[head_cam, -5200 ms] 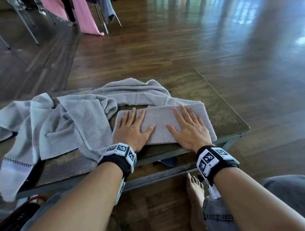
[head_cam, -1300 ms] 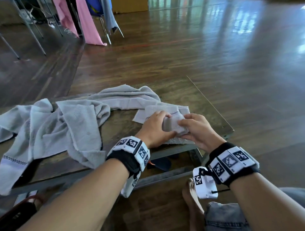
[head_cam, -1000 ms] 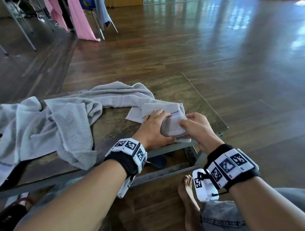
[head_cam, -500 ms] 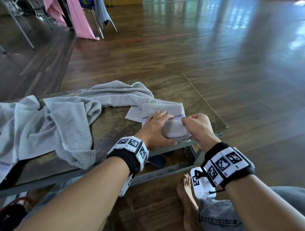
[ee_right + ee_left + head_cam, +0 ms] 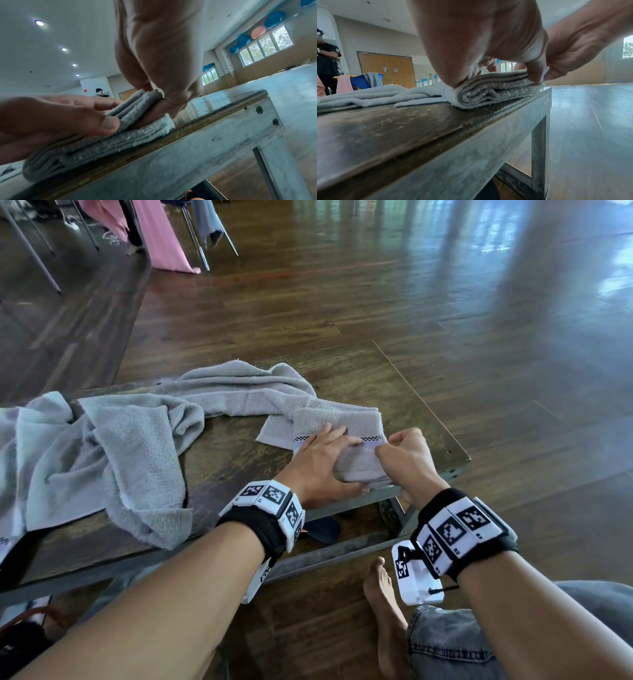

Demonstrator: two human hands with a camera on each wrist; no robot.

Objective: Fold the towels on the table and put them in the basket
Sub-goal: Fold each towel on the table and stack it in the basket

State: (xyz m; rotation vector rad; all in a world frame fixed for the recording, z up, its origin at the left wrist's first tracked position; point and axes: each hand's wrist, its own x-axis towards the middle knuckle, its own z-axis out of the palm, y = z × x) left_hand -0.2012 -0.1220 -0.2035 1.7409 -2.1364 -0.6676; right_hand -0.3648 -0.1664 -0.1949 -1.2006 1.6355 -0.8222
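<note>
At the near right corner of the wooden table: one folded grey towel, several layers thick, lying along the near edge. Left hand is resting across its top, fingers extended, thumb pressing the near side. Right hand is pinching the towel's right end with curled fingers. Far left: loose grey towels are sprawling unfolded over the tabletop, one end touching the folded towel.
</note>
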